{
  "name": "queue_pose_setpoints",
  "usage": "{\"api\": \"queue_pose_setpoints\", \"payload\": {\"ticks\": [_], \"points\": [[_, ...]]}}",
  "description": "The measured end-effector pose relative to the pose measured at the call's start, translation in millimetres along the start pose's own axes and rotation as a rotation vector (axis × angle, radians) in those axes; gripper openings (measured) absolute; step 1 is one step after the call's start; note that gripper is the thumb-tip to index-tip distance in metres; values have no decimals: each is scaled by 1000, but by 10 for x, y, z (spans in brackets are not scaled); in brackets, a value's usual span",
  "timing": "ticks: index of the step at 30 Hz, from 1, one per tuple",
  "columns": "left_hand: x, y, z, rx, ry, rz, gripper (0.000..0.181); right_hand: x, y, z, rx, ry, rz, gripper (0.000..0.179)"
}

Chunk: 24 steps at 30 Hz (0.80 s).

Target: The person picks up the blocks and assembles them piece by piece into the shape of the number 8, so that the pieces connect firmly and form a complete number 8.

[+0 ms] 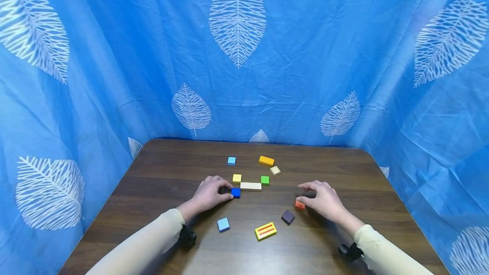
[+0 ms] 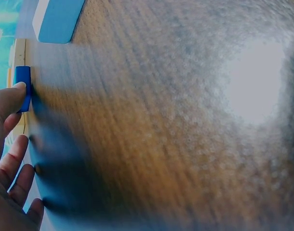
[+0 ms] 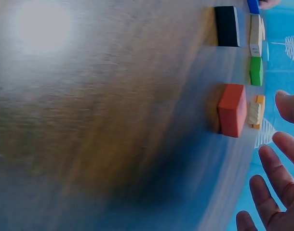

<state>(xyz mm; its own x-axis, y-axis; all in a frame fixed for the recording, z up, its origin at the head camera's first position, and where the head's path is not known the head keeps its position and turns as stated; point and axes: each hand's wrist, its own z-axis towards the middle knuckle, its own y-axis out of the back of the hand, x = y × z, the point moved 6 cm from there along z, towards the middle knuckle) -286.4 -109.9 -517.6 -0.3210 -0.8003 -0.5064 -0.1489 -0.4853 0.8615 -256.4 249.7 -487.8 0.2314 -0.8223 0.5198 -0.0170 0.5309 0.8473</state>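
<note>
My left hand [image 1: 209, 193] pinches a dark blue block [image 1: 235, 193] between thumb and forefinger on the tabletop. That block sits at the left end of a long cream block [image 1: 251, 186]. A yellow block [image 1: 237, 178] lies just behind the cream one's left end, and a green block [image 1: 265, 180] behind its right end. Off to the right, my right hand [image 1: 322, 199] hovers by an orange-red block [image 1: 299, 205] with fingers apart. In the right wrist view that red block [image 3: 232, 110] stands clear of the fingertips, which hold nothing.
Nearer me lie a light blue block [image 1: 223, 224], a yellow block with red stripes [image 1: 265, 231] and a dark purple block [image 1: 288, 217]. Farther back are another light blue block [image 1: 231, 161], an orange block [image 1: 266, 161] and a small beige ridged piece [image 1: 275, 170]. Blue curtains surround the wooden table [image 1: 160, 160].
</note>
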Motion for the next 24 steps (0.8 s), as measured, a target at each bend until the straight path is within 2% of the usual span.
{"api": "queue_pose_setpoints", "payload": {"ticks": [10,18,24], "points": [[-15,14,-4,-4,1,-11,22,-67,-57,-164,-5,8,-31,39],[-11,10,-11,-6,-3,-16,24,-122,-64,-247,-73,17,-66,38],[-4,6,1,2,11,-18,24,-175,-77,-270,-90,5,-58,37]]}}
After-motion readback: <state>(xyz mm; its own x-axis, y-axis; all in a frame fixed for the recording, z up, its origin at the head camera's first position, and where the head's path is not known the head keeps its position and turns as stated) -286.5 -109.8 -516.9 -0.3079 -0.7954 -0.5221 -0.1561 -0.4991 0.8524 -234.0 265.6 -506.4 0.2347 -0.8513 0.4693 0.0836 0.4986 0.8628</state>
